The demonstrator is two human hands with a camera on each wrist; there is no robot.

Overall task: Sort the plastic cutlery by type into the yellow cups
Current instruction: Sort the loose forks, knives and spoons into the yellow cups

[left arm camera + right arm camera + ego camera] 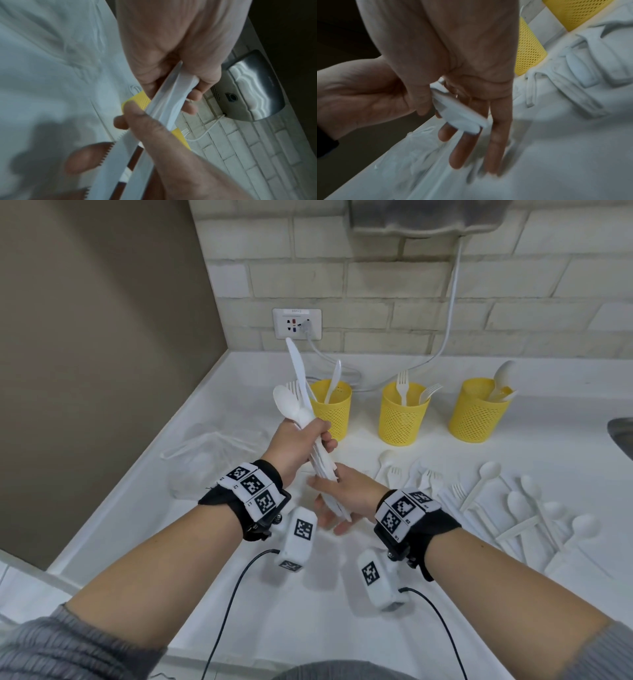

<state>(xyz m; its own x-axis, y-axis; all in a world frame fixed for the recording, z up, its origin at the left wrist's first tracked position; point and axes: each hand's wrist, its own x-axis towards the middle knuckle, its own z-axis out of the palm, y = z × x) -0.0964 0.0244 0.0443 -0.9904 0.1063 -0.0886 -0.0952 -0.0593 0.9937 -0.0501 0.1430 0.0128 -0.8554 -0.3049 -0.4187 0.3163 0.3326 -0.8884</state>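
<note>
— What do the cups hold on your end?

— I see three yellow mesh cups in a row at the back of the white desk (308, 628). The left cup (334, 412) has a knife standing in it, the middle cup (404, 419) has two forks, and the right cup (478, 419) has spoons leaning on its far rim.

— And my hands?

— My left hand (301, 446) is clamped around a mixed bundle of cutlery (301, 392), held up just in front of the left cup; a knife blade, fork tines and a spoon bowl stick out of the top. My right hand (346, 494) sits under the bundle's lower ends with its fingers (465, 148) stretched out straight, the handle ends lying across them. From the right wrist view I cannot tell whether the thumb presses them.

— The rest of the cutlery?

— Loose spoons and forks (513, 508) lie scattered on the desk to the right, in front of the middle and right cups. A crumpled clear plastic bag (212, 446) lies to the left.

— The room?

— A pale brick wall behind, with a wall socket (297, 324) and a white cable (445, 337) running up to a metal unit (424, 217). A sink edge (621, 433) shows at far right.
</note>
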